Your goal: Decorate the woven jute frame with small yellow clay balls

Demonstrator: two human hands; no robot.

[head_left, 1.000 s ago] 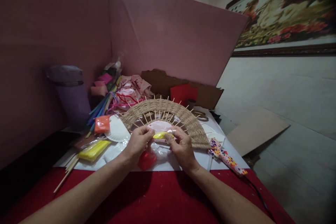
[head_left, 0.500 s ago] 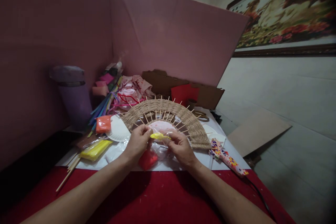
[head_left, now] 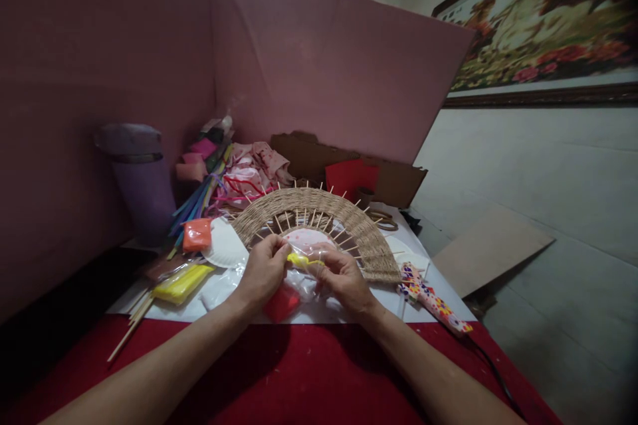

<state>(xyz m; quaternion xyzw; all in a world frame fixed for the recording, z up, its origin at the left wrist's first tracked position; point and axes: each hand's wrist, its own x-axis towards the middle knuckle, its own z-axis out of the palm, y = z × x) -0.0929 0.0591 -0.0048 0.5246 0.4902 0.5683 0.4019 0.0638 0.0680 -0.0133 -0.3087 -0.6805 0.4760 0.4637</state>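
A small clear plastic bag (head_left: pixel 315 254) with a soft yellow lump (head_left: pixel 298 259), like modelling clay, is stretched between my two hands. My left hand (head_left: pixel 264 269) pinches its left end between thumb and fingers. At the other end, my right hand (head_left: pixel 343 275) grips the plastic, its fingertips partly hidden by the film. Just behind them stands a woven fan-shaped piece (head_left: pixel 309 202) of brown cord on thin sticks, with a pink-and-white half disc (head_left: pixel 309 238) at its centre. Below the bag lies a red packet (head_left: pixel 282 302), partly covered by my left hand.
At left are a yellow packet (head_left: pixel 182 283), an orange packet (head_left: pixel 197 236), a white paper plate (head_left: pixel 225 246), wooden sticks (head_left: pixel 127 339) and a purple tumbler (head_left: pixel 144 192). A flower-patterned glue gun (head_left: pixel 433 302) with a cord lies at right, scissors (head_left: pixel 381 219) behind it.
The plastic around the yellow lump looks more spread out between my fingers, and the lump's shape has shifted slightly. My hands stay in nearly the same place.
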